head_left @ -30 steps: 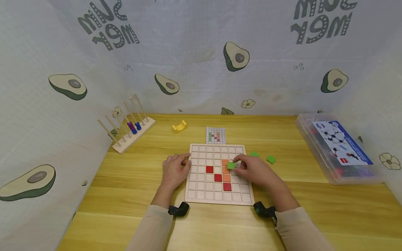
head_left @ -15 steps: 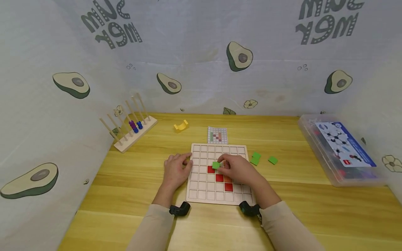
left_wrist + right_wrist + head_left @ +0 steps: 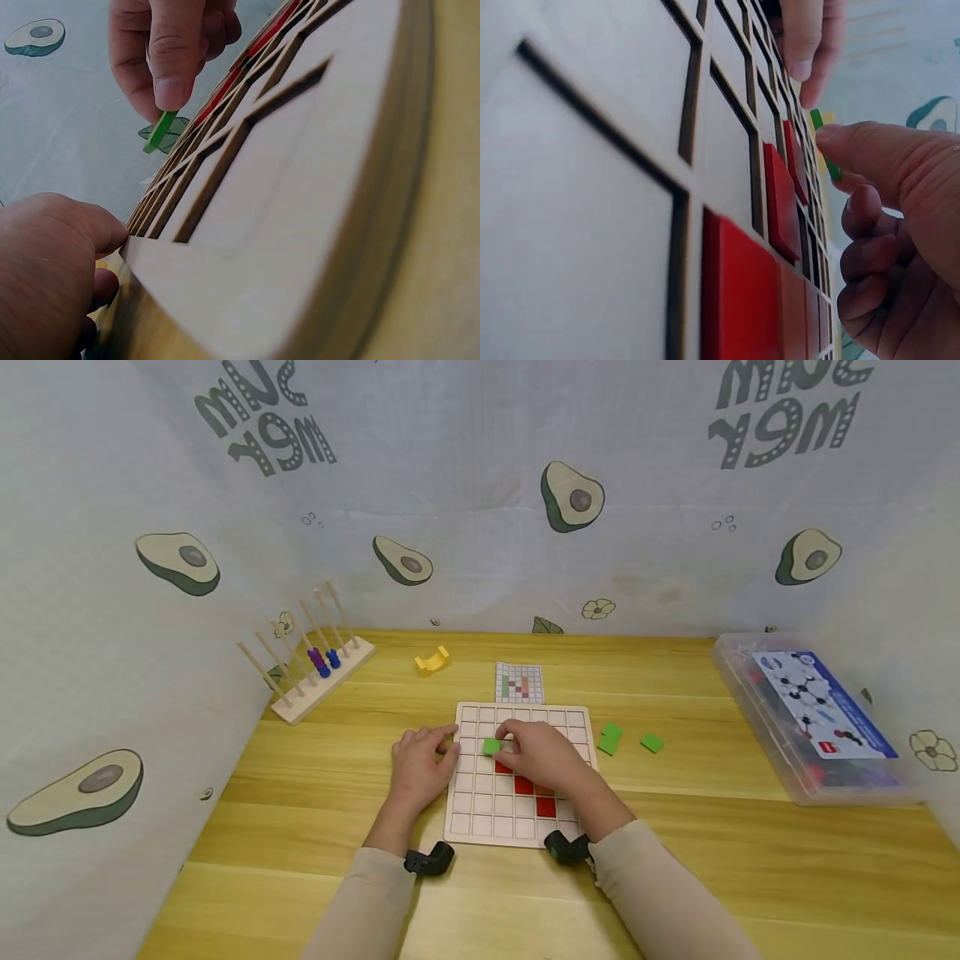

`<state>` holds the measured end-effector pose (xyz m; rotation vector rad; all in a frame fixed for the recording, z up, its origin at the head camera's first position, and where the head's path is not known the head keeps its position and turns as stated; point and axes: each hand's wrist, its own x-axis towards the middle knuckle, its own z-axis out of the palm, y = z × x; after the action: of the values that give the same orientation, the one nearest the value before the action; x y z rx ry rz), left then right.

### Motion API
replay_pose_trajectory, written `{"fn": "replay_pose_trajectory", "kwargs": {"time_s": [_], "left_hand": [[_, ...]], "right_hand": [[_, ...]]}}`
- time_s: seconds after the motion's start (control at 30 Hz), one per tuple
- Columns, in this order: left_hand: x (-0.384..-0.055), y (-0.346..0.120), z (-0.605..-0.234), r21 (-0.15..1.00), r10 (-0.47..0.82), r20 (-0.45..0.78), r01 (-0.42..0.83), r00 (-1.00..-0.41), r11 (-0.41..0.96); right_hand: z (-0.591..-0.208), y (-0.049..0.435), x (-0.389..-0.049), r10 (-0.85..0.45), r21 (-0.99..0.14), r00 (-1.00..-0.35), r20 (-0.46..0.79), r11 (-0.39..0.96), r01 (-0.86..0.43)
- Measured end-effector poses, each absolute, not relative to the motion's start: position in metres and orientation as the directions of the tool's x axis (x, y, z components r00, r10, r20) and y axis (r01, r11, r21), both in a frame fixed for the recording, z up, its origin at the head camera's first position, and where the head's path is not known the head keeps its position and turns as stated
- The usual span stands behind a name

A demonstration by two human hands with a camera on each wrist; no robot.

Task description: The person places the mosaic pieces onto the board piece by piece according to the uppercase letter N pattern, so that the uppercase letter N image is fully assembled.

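The clock sits on the middle of the board (image 3: 480, 806), with twelve pointing away from the person. The right hand (image 3: 542, 752) comes in from four o'clock and pinches a small green tile (image 3: 491, 747) between thumb and finger. The tile is over the board at ten o'clock; I can't tell if it touches the wood. At nine o'clock, the left hand (image 3: 422, 768) touches the board's edge, its fingers loosely bent.

The board is pale wood with square dips. Flat red tiles (image 3: 546, 807) sit in some dips. More green tiles (image 3: 611, 739) lie between two and three o'clock. A paper grid card (image 3: 518, 683) lies at twelve, a curved yellow piece (image 3: 432, 662) near eleven, and a wooden peg stand (image 3: 322, 681) at ten.

The table (image 3: 300, 810) has yellow wood stripes. A clear plastic box (image 3: 757, 727) sits near three. White cloth (image 3: 465, 443) with avocado pictures hangs around.
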<state>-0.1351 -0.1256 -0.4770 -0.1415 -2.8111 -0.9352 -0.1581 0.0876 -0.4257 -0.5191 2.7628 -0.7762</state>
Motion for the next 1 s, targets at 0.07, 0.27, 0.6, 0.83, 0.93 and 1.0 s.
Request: {"fn": "replay_pose_trajectory", "kwargs": {"time_s": [0.07,0.27,0.6,0.83,0.93,1.0], "left_hand": [[-0.135,-0.126,-0.477,0.581,0.035,0.197,0.145,-0.980,0.800],[-0.136,-0.125,-0.479,0.572,0.041,0.189,0.143,-0.981,0.808],[-0.136,-0.125,-0.482,0.575,0.040,0.200,0.150,-0.979,0.804],[-0.136,-0.125,-0.483,0.575,0.040,0.202,0.152,-0.979,0.804],[-0.136,-0.125,-0.483,0.574,0.036,0.207,0.151,-0.978,0.805],[-0.136,-0.126,-0.484,0.576,0.035,0.210,0.152,-0.977,0.803]], "right_hand": [[-0.427,0.083,-0.160,-0.390,-0.519,-0.912,-0.123,0.809,-0.276],[-0.433,0.076,-0.164,-0.378,-0.463,-0.915,-0.141,0.842,-0.276],[-0.432,0.072,-0.165,-0.370,-0.450,-0.918,-0.141,0.850,-0.273],[-0.430,0.080,-0.158,-0.350,-0.485,-0.928,-0.127,0.838,-0.250],[-0.430,0.089,-0.152,-0.334,-0.516,-0.934,-0.129,0.827,-0.224],[-0.429,0.096,-0.149,-0.321,-0.531,-0.938,-0.129,0.821,-0.208]]}}
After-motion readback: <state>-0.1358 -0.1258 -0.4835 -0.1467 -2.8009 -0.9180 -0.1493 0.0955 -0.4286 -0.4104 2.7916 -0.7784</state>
